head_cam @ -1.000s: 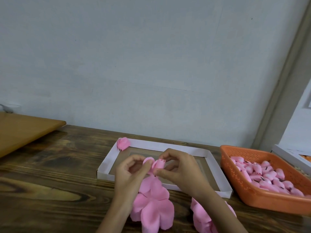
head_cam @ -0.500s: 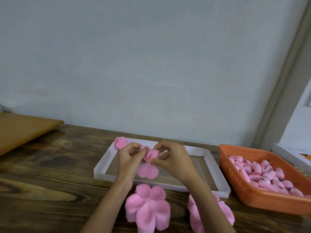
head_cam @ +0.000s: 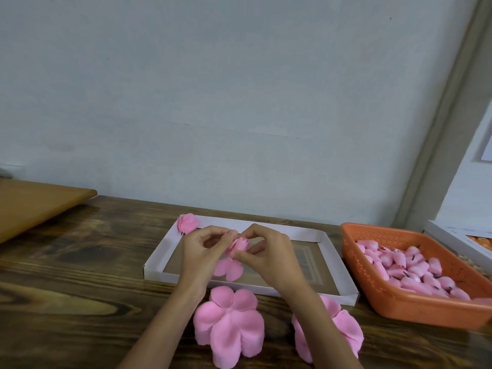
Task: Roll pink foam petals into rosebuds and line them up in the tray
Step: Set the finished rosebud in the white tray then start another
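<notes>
Over the white cardboard tray (head_cam: pixel 338 258), my left hand (head_cam: pixel 202 250) and my right hand (head_cam: pixel 269 253) pinch a half-rolled pink foam rosebud (head_cam: pixel 238 246) between their fingertips. Loose petals of that same piece hang below it (head_cam: pixel 227 269). One finished rosebud (head_cam: pixel 188 222) sits in the tray's far left corner. A flat flower-shaped pink petal sheet (head_cam: pixel 230 324) lies on the wooden table in front of the tray. More petal sheets (head_cam: pixel 343 328) lie under my right forearm, partly hidden.
An orange plastic basket (head_cam: pixel 359 265) holding several small pink pieces (head_cam: pixel 415 270) stands right of the tray. A white box (head_cam: pixel 458 243) sits behind it at the right edge. A lighter wooden board (head_cam: pixel 34 206) lies at the far left. The wall runs close behind the table.
Both hands lifted the bud away from the flat petal sheet and moved it back over the tray. The rolled part looks tighter and the sheet now lies alone on the table.
</notes>
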Demonstrator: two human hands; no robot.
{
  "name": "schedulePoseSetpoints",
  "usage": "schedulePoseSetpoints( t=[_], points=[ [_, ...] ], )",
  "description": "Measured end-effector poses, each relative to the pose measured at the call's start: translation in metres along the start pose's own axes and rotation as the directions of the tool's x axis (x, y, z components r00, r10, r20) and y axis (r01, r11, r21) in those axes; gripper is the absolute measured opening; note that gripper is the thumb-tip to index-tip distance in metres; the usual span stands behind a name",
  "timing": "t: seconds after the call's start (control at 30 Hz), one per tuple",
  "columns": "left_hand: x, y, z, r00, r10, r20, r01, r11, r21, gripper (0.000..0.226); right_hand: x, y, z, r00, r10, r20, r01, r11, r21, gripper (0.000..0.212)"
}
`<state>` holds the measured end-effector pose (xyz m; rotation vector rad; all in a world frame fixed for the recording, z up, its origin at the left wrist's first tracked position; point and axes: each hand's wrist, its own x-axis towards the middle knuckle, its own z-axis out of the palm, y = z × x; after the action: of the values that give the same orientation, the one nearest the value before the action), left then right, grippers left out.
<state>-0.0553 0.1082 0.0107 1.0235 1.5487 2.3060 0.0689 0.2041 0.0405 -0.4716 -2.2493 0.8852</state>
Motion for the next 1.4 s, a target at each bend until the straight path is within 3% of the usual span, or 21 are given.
schedulePoseSetpoints(
  t=[0.33,0.43,0.53,0.83,1.1,1.4],
  points=[
    [-0.002,0.004,-0.001,0.988,0.1,0.117,-0.099,0.995,-0.015,0.005,-0.003,-0.005,-0.001,0.999,-0.029,-0.043,0.03,0.999,0.027,0.032],
    [0.0,0.005,-0.005,0.996,0.029,0.084,-0.025,0.999,-0.048,0.014,-0.003,-0.004,-0.003,0.998,-0.02,-0.056,0.02,1.0,-0.002,0.023],
    [0.004,0.002,-0.014,0.985,-0.036,0.167,0.056,0.992,-0.113,0.015,-0.003,-0.005,-0.006,0.998,0.004,-0.065,-0.003,1.0,0.017,0.021],
    [0.008,0.001,-0.024,0.926,-0.034,0.377,0.046,0.999,-0.023,0.041,-0.003,-0.007,-0.013,1.0,-0.011,-0.015,0.012,0.998,0.057,0.024],
    [0.008,-0.001,-0.023,0.93,-0.019,0.366,0.014,1.0,0.016,0.038,-0.003,-0.007,-0.016,0.999,-0.013,-0.034,0.016,0.993,0.115,0.047],
    [0.009,0.003,-0.024,0.951,-0.063,0.304,0.093,0.992,-0.084,0.033,-0.004,-0.011,-0.02,0.998,-0.026,-0.06,0.039,0.974,0.224,0.027]
  ],
)
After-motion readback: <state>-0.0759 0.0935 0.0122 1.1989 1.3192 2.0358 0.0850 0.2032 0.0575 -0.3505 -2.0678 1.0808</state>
